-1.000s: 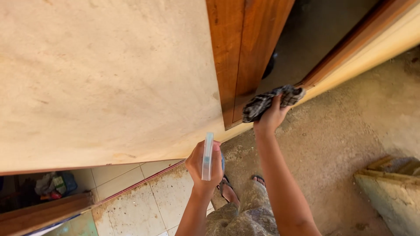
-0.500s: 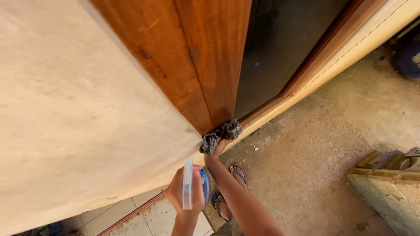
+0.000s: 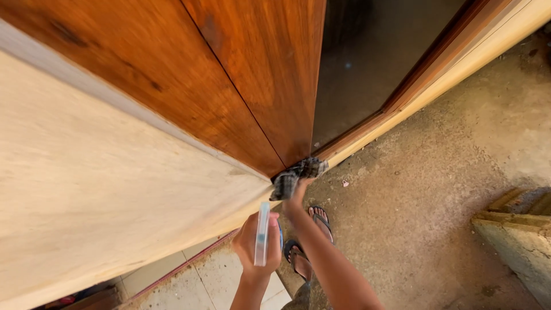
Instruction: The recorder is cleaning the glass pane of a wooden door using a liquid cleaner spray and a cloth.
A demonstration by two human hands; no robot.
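Observation:
My right hand (image 3: 297, 192) presses a dark checked cloth (image 3: 297, 175) against the bottom corner of the brown wooden window frame (image 3: 252, 97), where the frame meets the cream wall (image 3: 103, 195). My left hand (image 3: 256, 244) holds a clear spray bottle (image 3: 262, 232) with a blue body, upright, just below and left of the cloth. Dark glass (image 3: 367, 57) fills the frame to the right of the wood.
My feet in sandals (image 3: 307, 238) stand on rough concrete ground (image 3: 425, 201). Pale floor tiles (image 3: 212, 275) lie at the lower left beyond a reddish edge. A concrete block (image 3: 516, 229) sits at the right edge.
The view has swung up along the wooden frame. My right hand moved the cloth down from the frame's side to its bottom corner. The spray bottle stays in my left hand.

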